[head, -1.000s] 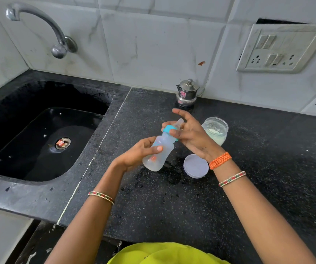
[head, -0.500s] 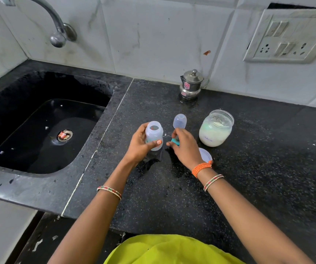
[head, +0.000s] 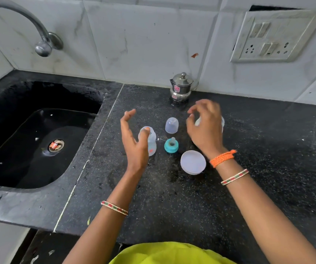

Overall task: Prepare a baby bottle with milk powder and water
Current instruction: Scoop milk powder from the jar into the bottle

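Both hands are lifted off the bottle parts since the earlier frame.
Left hand point(head: 134, 141) and right hand point(head: 204, 128) are spread, empty; baby bottle point(head: 150, 141) is left uncapped on the counter point(head: 267, 168), teal nipple ring point(head: 171, 145) beside it; powder and water are judged not yet added.

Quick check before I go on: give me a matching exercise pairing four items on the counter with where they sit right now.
Things:
1. clear cap
2. teal teat ring
3. round lid
4. steel pot

Places:
A. against the back wall
B. nearest the person, beside the right wrist
C. just right of the open bottle
D. behind the teal ring, toward the wall

Pairs: 1-D, 2-C, 3-B, 4-A
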`<state>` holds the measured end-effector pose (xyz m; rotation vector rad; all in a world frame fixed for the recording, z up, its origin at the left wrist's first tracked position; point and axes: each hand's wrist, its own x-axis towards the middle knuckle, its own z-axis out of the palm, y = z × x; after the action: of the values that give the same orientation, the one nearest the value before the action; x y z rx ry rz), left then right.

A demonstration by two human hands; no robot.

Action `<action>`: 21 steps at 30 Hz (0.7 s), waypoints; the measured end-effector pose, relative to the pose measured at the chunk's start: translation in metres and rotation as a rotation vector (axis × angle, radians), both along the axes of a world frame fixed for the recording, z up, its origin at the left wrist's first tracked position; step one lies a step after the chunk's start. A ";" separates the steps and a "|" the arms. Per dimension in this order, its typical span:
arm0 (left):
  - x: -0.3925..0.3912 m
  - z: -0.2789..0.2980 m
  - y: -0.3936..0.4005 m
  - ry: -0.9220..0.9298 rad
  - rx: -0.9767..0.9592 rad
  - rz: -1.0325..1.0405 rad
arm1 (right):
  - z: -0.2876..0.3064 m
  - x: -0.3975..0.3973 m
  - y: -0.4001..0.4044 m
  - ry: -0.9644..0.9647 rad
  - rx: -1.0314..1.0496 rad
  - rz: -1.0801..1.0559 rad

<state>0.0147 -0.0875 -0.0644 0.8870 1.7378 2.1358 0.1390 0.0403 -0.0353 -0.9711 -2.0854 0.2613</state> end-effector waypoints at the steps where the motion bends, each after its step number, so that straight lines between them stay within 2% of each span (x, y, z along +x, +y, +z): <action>1: 0.008 0.010 0.004 0.060 0.053 -0.011 | 0.012 0.008 0.010 -0.089 -0.044 -0.068; 4: 0.027 0.027 0.028 0.048 0.095 -0.175 | 0.037 0.030 0.040 -0.475 -0.338 -0.215; 6: 0.034 0.028 0.049 -0.023 0.020 -0.288 | 0.041 0.035 0.054 -0.736 -0.482 -0.280; 8: 0.039 0.021 0.067 -0.029 -0.113 -0.373 | 0.041 0.033 0.060 -0.914 -0.568 -0.309; 12: 0.045 0.013 0.090 -0.053 -0.302 -0.507 | 0.037 0.024 0.066 -1.021 -0.544 -0.311; 21: 0.039 -0.004 0.095 -0.075 -0.411 -0.536 | 0.041 0.012 0.072 -1.186 -0.571 -0.252</action>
<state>0.0536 0.0073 -0.0682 0.9940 1.5868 1.3937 0.1511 0.1125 0.0062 -2.0730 -2.9418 0.1524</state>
